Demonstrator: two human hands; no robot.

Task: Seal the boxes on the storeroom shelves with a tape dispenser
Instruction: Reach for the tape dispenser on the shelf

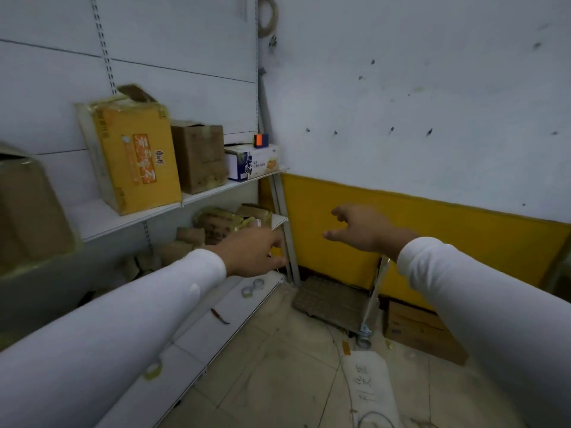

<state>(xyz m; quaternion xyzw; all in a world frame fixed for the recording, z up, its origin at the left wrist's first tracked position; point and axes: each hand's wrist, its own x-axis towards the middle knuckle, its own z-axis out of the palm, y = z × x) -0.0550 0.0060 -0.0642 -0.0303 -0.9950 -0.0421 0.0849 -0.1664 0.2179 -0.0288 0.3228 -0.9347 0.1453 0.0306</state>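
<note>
A yellow box (136, 159), a brown box (199, 156) and a white printed box (251, 162) stand on the upper shelf (133, 219). An orange and dark tape dispenser (261, 141) sits on top of the white box. Both my arms in white sleeves reach forward. My left hand (253, 253) hovers in front of the lower shelf, fingers loosely curled and holding nothing. My right hand (358, 227) is out in front of the yellow wall band, fingers relaxed and empty. Two clear tape rolls (252, 287) lie on the bottom shelf.
Another brown box (27, 211) stands at the far left. Crumpled cartons (216, 225) fill the middle shelf. A small red-handled tool (220, 316) lies on the bottom shelf. A folded hand trolley (336, 301) and a flat carton (423, 332) sit on the floor by the wall.
</note>
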